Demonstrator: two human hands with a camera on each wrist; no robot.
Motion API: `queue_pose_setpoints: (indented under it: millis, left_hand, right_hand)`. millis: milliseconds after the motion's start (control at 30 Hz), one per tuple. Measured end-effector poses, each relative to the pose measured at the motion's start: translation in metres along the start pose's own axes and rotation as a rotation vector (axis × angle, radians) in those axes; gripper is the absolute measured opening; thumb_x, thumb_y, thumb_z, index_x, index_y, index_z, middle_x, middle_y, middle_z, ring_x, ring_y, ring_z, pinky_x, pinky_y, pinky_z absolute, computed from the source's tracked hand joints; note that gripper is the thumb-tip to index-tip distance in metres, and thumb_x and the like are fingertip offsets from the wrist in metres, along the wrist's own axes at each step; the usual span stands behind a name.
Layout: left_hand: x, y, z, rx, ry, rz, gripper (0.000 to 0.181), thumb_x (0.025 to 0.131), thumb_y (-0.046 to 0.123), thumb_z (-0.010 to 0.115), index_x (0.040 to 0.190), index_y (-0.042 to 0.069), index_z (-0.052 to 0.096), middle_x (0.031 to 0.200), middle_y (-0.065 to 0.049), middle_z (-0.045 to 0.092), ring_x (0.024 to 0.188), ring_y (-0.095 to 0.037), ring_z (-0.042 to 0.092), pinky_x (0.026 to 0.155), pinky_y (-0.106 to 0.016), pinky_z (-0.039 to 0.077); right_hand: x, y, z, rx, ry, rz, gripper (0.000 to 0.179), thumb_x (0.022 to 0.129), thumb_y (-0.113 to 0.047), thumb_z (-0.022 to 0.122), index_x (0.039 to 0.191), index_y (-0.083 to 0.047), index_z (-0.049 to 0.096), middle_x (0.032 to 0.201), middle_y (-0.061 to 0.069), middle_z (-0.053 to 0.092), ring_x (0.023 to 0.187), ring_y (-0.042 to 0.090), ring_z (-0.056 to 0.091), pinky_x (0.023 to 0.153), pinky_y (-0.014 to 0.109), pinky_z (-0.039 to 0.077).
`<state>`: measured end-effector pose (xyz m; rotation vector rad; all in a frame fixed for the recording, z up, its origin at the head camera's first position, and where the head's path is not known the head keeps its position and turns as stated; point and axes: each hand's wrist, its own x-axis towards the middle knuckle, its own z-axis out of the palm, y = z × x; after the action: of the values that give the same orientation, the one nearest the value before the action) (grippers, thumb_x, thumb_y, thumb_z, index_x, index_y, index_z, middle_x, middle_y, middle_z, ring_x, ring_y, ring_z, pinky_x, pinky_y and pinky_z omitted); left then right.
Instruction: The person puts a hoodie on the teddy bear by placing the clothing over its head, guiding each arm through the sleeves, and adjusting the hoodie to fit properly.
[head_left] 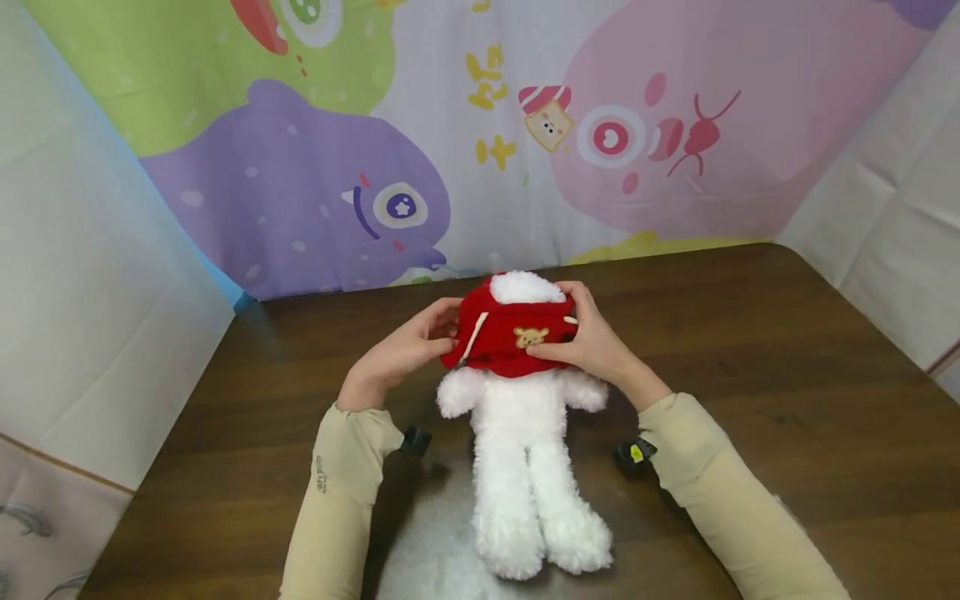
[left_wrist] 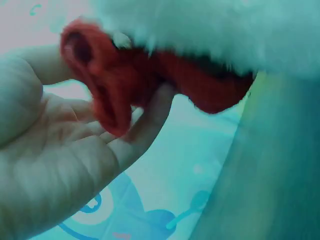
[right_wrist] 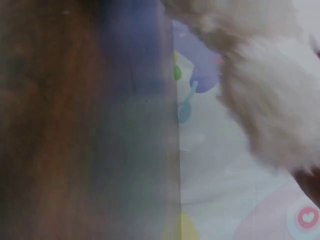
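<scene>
A white fluffy plush toy point(head_left: 517, 417) lies on its back on the table, legs toward me and arms out to the sides. Its head is mostly covered by a small red garment point(head_left: 498, 350) with white cords and a bear patch point(head_left: 532, 336); white fur shows through the opening at the top. My left hand point(head_left: 408, 346) grips the garment's left side, and the left wrist view shows red cloth point(left_wrist: 120, 80) between its thumb and fingers. On the other side my right hand point(head_left: 600, 337) holds the garment, thumb across the front near the patch. White fur point(right_wrist: 280, 105) fills much of the right wrist view.
The dark wooden table point(head_left: 787, 400) extends to both sides of the toy. Behind it hangs a cartoon-printed cloth point(head_left: 495, 200), with white panels at left and right. A small black device point(head_left: 633, 456) sits at the right wrist and another black device point(head_left: 416, 441) at the left.
</scene>
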<state>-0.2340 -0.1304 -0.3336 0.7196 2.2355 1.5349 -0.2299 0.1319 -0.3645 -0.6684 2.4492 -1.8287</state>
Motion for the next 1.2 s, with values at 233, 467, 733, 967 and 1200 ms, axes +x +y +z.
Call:
queue_pose_setpoints:
  millis: [233, 467, 733, 967, 1200]
  left_hand:
    - [0.01, -0.007, 0.013, 0.028, 0.096, 0.032, 0.073, 0.084, -0.011, 0.041, 0.144, 0.021, 0.018, 0.134, -0.017, 0.037, 0.114, -0.033, 0.047, 0.087, -0.038, 0.047]
    - [0.014, 0.001, 0.02, 0.064, 0.139, 0.031, 0.057, 0.088, -0.004, 0.041, 0.138, 0.023, 0.034, 0.127, -0.011, 0.043, 0.112, -0.028, 0.049, 0.091, -0.04, 0.045]
    - [0.014, -0.002, 0.025, 0.095, 0.202, 0.024, 0.044, 0.088, -0.001, 0.047, 0.13, 0.012, 0.044, 0.125, -0.011, 0.05, 0.108, -0.028, 0.053, 0.091, -0.039, 0.046]
    - [0.015, -0.008, 0.031, 0.123, 0.217, 0.071, 0.036, 0.088, -0.004, 0.049, 0.122, 0.004, 0.051, 0.116, -0.014, 0.057, 0.1, -0.026, 0.057, 0.088, -0.036, 0.047]
    - [0.018, -0.002, 0.035, 0.126, 0.231, 0.112, 0.035, 0.087, -0.004, 0.047, 0.121, 0.004, 0.05, 0.111, -0.016, 0.058, 0.091, -0.026, 0.06, 0.084, -0.036, 0.049]
  right_hand:
    - [0.0, 0.002, 0.002, -0.04, -0.062, 0.01, 0.06, 0.083, -0.023, 0.06, 0.127, -0.006, 0.023, 0.129, 0.012, 0.024, 0.12, 0.027, 0.028, 0.095, 0.044, 0.034]
    - [0.002, -0.01, -0.003, -0.038, -0.002, -0.087, 0.037, 0.096, -0.018, 0.041, 0.128, -0.001, 0.035, 0.127, 0.015, 0.037, 0.118, 0.026, 0.031, 0.098, 0.043, 0.029]
    - [-0.002, -0.022, -0.011, -0.044, -0.072, -0.113, 0.042, 0.09, -0.013, 0.054, 0.13, -0.008, 0.044, 0.128, 0.008, 0.044, 0.11, 0.02, 0.042, 0.092, 0.038, 0.04]
    - [-0.007, -0.023, -0.013, -0.066, -0.202, 0.0, 0.046, 0.086, -0.021, 0.062, 0.128, -0.016, 0.044, 0.122, 0.004, 0.049, 0.104, 0.022, 0.05, 0.085, 0.036, 0.048]
    - [-0.006, -0.028, -0.012, -0.184, -0.225, 0.019, 0.049, 0.085, -0.025, 0.063, 0.13, -0.02, 0.043, 0.118, 0.005, 0.053, 0.099, 0.022, 0.053, 0.084, 0.04, 0.048]
